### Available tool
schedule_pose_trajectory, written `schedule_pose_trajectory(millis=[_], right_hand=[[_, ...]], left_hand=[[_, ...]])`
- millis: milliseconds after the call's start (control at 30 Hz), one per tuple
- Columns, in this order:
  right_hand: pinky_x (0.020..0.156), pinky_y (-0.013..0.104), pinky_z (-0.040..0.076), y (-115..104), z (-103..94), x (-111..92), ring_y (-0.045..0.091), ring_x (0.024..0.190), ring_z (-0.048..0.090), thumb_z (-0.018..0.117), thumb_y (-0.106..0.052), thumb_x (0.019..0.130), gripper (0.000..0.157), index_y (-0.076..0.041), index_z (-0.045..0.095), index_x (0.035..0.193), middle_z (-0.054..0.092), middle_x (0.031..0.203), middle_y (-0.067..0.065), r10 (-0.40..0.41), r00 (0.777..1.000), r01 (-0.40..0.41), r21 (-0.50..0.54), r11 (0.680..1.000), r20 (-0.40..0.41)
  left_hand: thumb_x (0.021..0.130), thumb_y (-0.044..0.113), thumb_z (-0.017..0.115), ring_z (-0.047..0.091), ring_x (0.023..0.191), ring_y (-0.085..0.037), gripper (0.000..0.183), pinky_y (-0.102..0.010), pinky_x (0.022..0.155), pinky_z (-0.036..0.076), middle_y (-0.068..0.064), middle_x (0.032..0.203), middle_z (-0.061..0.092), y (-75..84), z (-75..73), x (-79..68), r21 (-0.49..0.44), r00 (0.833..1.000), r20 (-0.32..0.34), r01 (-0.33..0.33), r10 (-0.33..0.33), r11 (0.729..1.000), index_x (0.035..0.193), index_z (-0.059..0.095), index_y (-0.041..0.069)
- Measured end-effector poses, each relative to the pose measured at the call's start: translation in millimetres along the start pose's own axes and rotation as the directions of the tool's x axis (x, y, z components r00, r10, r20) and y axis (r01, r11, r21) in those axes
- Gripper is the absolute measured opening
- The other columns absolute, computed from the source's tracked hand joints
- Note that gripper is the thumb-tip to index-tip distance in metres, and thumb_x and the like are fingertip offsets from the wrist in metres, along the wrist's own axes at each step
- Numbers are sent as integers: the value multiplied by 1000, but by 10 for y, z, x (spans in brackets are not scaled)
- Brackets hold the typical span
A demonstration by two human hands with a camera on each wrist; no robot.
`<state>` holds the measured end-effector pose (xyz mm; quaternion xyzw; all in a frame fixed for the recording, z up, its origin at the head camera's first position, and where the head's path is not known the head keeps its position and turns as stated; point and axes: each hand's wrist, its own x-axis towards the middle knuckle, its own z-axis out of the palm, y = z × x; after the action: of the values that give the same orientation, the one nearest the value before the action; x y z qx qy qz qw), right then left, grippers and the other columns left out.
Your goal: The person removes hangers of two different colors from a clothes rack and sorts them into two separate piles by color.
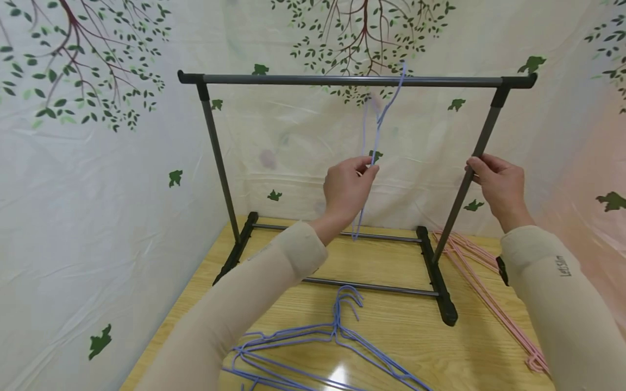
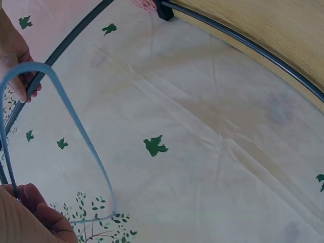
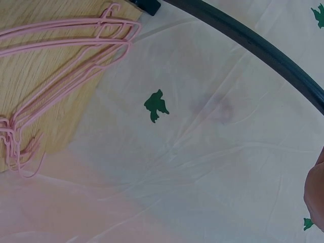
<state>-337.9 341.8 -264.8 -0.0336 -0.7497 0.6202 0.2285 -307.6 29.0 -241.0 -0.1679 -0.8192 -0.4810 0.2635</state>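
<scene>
A blue hanger [image 1: 379, 127] hangs with its hook at the rack's top bar [image 1: 293, 80], right of the middle. My left hand [image 1: 349, 184] pinches one side of this hanger between thumb and fingers, below the bar. In the left wrist view, the hanger's wire [image 2: 81, 126] makes a loop beyond the left hand [image 2: 38, 215]. On the right, my right hand [image 1: 501, 182] grips the rack's right upright [image 1: 469, 179] about halfway up. Only part of the right hand [image 3: 315, 195] shows at the right wrist view's edge.
A pile of blue hangers [image 1: 337, 331] lies on the wooden table [image 1: 391, 320] in front of the rack. Pink hangers [image 1: 479, 282] lie right of the rack's black foot [image 1: 437, 279]. A printed cloth [image 1: 146, 163] stands behind and at the sides.
</scene>
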Motion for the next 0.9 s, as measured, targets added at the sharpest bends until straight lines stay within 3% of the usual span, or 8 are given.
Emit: schedule_pose_trajectory(millis=[433, 700, 900], right_hand=[[85, 15, 50, -15, -11, -22, 1, 88, 66, 71, -37, 90, 54, -7, 62, 134, 69, 99, -11, 7, 1000, -7, -16, 1000, -1], [83, 15, 51, -20, -7, -19, 4, 92, 67, 71, -35, 91, 53, -6, 62, 135, 69, 101, -9, 10, 1000, -10, 10, 1000, 7], [83, 15, 51, -31, 2, -21, 3, 91, 66, 70, -35, 91, 51, -7, 63, 134, 69, 101, -9, 6, 1000, -6, -14, 1000, 7]], left_hand=[[94, 21, 70, 62, 71, -10, 19, -23, 58, 46, 0, 86, 72, -302, -240, 44, 16, 992, -88, -94, 95, 995, 108, 78, 10], [91, 14, 74, 62, 69, -13, 16, -22, 60, 47, -4, 87, 73, -442, -378, 64, -66, 973, -165, -173, 160, 983, 103, 78, 4], [92, 14, 73, 62, 70, -13, 15, -24, 57, 47, -5, 84, 71, -593, -453, 52, -121, 964, -171, -227, 205, 966, 101, 78, 3]])
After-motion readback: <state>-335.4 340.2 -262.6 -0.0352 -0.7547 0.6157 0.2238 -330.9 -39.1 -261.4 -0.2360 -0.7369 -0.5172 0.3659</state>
